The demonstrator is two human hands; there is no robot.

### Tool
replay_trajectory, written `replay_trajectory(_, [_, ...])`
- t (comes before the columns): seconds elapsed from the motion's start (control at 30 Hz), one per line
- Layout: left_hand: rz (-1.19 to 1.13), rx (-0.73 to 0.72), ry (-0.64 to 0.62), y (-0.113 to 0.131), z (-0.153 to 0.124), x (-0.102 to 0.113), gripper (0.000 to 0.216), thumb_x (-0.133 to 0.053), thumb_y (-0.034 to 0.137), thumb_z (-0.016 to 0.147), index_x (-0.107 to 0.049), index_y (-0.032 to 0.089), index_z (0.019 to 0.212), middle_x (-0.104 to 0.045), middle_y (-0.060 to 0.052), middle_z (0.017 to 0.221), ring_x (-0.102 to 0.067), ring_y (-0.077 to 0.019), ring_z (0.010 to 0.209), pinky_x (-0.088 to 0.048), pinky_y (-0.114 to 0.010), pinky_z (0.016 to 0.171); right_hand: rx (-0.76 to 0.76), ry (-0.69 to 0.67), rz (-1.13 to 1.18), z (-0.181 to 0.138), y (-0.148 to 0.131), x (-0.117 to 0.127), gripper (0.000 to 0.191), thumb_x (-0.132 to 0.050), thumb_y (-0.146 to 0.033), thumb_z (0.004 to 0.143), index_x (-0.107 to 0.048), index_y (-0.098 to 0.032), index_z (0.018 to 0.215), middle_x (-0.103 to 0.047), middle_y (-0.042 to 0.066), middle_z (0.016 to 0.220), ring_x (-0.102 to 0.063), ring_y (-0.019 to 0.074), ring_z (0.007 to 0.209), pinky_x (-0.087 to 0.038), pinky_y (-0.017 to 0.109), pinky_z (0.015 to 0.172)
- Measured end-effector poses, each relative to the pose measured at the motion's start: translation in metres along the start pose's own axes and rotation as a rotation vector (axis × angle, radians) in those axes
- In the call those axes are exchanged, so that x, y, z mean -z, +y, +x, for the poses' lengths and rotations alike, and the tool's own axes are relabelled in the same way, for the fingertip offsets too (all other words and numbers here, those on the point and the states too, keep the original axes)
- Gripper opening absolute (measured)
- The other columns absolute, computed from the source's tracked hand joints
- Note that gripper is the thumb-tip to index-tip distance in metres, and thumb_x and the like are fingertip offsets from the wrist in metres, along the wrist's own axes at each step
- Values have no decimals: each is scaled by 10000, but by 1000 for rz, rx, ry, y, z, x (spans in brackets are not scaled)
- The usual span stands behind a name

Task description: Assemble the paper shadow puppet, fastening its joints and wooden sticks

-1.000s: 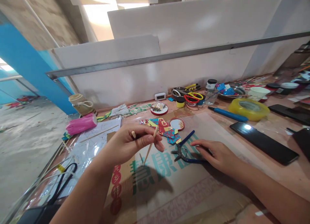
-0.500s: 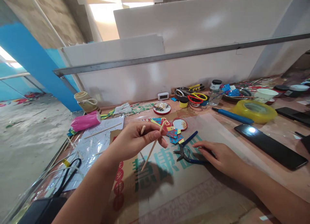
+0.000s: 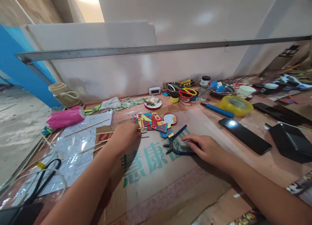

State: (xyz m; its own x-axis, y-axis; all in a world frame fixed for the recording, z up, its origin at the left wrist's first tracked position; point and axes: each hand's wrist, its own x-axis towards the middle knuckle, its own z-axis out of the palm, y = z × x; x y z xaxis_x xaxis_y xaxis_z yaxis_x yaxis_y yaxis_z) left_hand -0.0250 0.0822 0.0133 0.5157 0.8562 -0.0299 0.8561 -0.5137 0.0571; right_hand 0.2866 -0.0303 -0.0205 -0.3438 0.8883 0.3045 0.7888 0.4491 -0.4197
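Note:
My left hand (image 3: 125, 134) is low over the cardboard, its fingers closed around thin wooden sticks (image 3: 104, 141). Stick ends poke out on both sides of it, though the fingertips are partly hidden. Just beyond lie red, blue and yellow patterned cut pieces (image 3: 148, 120). My right hand (image 3: 203, 147) rests on the board with its fingers loosely apart. Beside it are blue-handled pliers (image 3: 172, 146), jaws apart; the end of one handle runs under or against this hand.
Behind the pieces are a dish of gold beads (image 3: 173, 118) and a dish of dark beads (image 3: 153, 103). Scissors (image 3: 186, 93), yellow tape (image 3: 236, 105), a blue cutter (image 3: 217, 110) and a phone (image 3: 245, 135) lie rightward. A pink pouch (image 3: 65, 117) and printed sheets (image 3: 83, 153) are leftward.
My left hand has lowered from above the cardboard to its surface by the patterned pieces, carrying the sticks down flat. My right hand stays beside the pliers. The view has swung right.

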Motion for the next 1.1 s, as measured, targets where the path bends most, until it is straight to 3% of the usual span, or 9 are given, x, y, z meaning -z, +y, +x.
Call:
replay_trajectory(0.1, [9,11,32,5,-3,4,273,-528,339,898,-691,177,1044,-689,-138,1074,-677,-278,899,-476,-320,696,40,43,-41,-5,-16,8,248,-460,-210,970,-681,-187,1081,-773,74,1003,-731,191,875,-553,299,767])
replay_trajectory(0.17, [5,5,44,9,-4,8,309,-498,380,925,-673,187,1090,-695,-135,1081,-672,-278,928,-471,-314,697,141,39,-98,-11,-36,18,208,-484,-238,977,-681,-176,956,-750,59,846,-691,176,749,-517,288,685])
replay_trajectory(0.23, [-1,-16,36,13,-2,12,316,-473,398,939,-676,206,1087,-715,-116,1034,-675,-269,906,-461,-306,685,292,-16,-189,-18,-56,32,289,-500,-283,980,-631,-197,737,-656,29,658,-585,170,618,-433,299,581])
replay_trajectory(0.33, [-6,-67,8,21,6,14,292,-481,399,933,-690,219,1026,-733,-93,941,-680,-256,827,-442,-297,655,404,-84,-197,-16,-69,53,290,-522,-299,979,-613,-203,721,-607,18,637,-522,161,614,-382,301,578])
replay_trajectory(0.47, [-17,-133,11,40,13,7,277,-501,416,938,-667,194,952,-730,-95,921,-679,-244,839,-445,-293,672,301,-140,-179,21,-35,56,195,-513,-244,971,-657,-188,853,-672,33,737,-584,159,664,-413,283,617])
replay_trajectory(0.57, [-24,-160,58,56,8,-7,384,-427,489,983,-604,159,1071,-705,-134,1037,-673,-261,916,-466,-314,714,189,-98,-198,58,9,37,156,-546,-184,940,-674,-160,1025,-712,80,912,-636,194,821,-464,298,723])
replay_trajectory(0.73, [-31,-214,58,63,-12,-38,285,-339,349,1033,-565,176,1054,-690,-76,979,-680,-231,846,-472,-315,687,226,-103,-191,91,54,-1,165,-595,-165,911,-677,-171,1054,-667,97,1039,-621,210,942,-474,315,813])
replay_trajectory(0.9, [-65,-215,56,57,-21,-49,218,-415,311,1004,-529,217,1163,-677,-52,1039,-682,-239,884,-486,-328,702,224,-110,-202,97,67,-14,107,-588,-160,911,-694,-164,923,-641,88,993,-598,192,879,-452,297,764])
replay_trajectory(1.1, [-112,-196,46,53,-23,-47,248,-352,282,1008,-562,227,1127,-675,-53,1036,-683,-235,914,-501,-340,749,189,-61,-250,93,52,7,163,-516,-91,914,-675,-125,917,-643,127,957,-576,231,894,-421,341,771])
